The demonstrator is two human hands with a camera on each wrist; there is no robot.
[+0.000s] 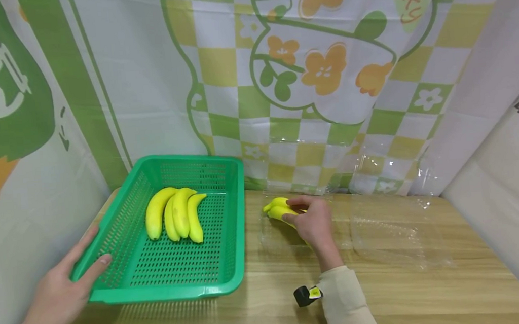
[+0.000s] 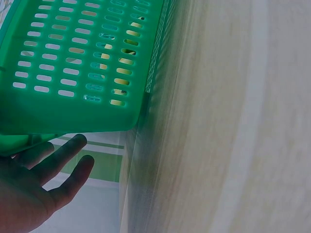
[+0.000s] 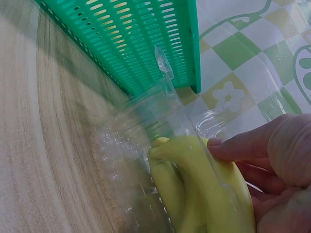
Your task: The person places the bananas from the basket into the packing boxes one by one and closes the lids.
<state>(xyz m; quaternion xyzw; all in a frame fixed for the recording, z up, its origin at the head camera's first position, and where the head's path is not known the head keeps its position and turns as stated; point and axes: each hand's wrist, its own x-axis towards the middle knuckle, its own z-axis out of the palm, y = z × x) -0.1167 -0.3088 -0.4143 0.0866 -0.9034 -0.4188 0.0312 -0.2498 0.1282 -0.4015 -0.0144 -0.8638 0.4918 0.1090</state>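
A green plastic basket (image 1: 234,225) stands on the left of the table with several yellow bananas (image 1: 180,214) lying inside it. My left hand (image 1: 61,289) grips the basket's left rim, thumb over the top; in the left wrist view the other fingers (image 2: 73,184) spread outside its wall. On the right, my right hand (image 1: 312,224) holds more bananas (image 3: 199,179) between thumb and fingers. These bananas are in a clear plastic container (image 3: 146,116), whose wall stands between the right wrist camera and part of the fruit.
The clear container's open lid (image 1: 393,228) extends to the right over the wooden table (image 1: 275,308). A patterned curtain (image 1: 217,84) hangs close behind the basket and container. White cloth walls (image 1: 507,173) close off the sides. A black wrist camera (image 1: 303,296) sits by the right sleeve.
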